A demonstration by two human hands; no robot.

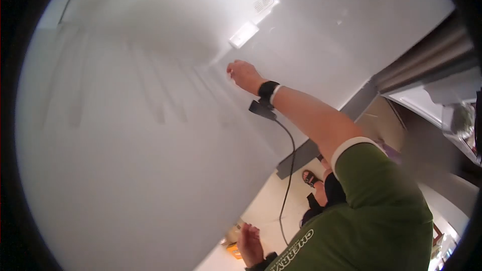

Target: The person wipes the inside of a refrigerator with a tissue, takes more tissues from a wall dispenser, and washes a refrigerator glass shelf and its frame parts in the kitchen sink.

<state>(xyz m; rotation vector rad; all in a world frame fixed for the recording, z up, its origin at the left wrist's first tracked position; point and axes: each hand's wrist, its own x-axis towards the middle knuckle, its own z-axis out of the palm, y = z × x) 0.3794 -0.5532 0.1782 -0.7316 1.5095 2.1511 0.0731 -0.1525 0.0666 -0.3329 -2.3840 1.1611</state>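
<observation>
One arm in a green sleeve reaches up across the view to my right hand [244, 75], its fingers curled together near the corner of a pale wall. Anything between those fingertips is too small to make out. A black band with a dark box [262, 110] and a cable sits at that wrist. Just above the hand, a white rectangular fitting [244, 35] is fixed to the wall. My left hand [250, 244] is low in the view, by the edge of the large pale surface [150, 180], with its fingers loosely bent and nothing seen in them.
Upper centre holds a white vented unit [263, 2]. A grey curtain [427, 60] hangs at the right, beside a white-framed opening. Below are the floor [268, 195], a sandalled foot [310, 177], the dark cable [286, 190] and an orange item [234, 251].
</observation>
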